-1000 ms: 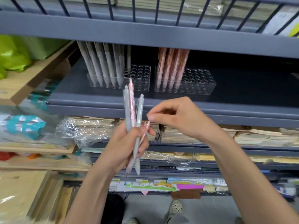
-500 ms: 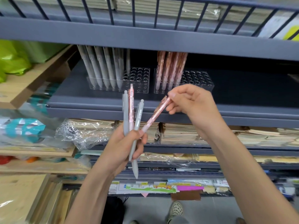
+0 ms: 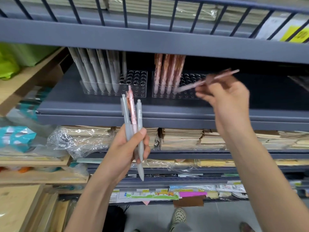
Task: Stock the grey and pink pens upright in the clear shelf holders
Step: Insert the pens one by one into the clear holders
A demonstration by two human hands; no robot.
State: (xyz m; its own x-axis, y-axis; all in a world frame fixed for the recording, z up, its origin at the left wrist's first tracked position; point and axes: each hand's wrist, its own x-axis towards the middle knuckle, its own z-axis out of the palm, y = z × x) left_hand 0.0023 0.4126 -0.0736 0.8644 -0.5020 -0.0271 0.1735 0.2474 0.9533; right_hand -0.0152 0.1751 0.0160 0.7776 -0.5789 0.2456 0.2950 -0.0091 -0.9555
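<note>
My left hand (image 3: 127, 148) grips a bundle of two grey pens (image 3: 140, 131) and one pink pen (image 3: 132, 111), upright, below the shelf edge. My right hand (image 3: 225, 96) holds a single pink pen (image 3: 197, 83) nearly level, its tip pointing left over the right clear holder (image 3: 189, 94); it is motion-blurred. That holder has several pink pens (image 3: 167, 72) standing at its left side. The left clear holder (image 3: 137, 87) carries several grey pens (image 3: 97, 71) upright, with free holes on its right.
The holders stand on a dark grey metal shelf (image 3: 167, 113) under a low upper shelf (image 3: 150, 41) with a railing. Wrapped paper stacks (image 3: 184, 138) fill the shelf below. Wooden shelving (image 3: 33, 77) stands at the left, and my shoes (image 3: 179, 216) show on the floor.
My right hand pulled one pink pen out of the left-hand bundle and carried it up and right to the pink holder. The left hand stayed nearly still.
</note>
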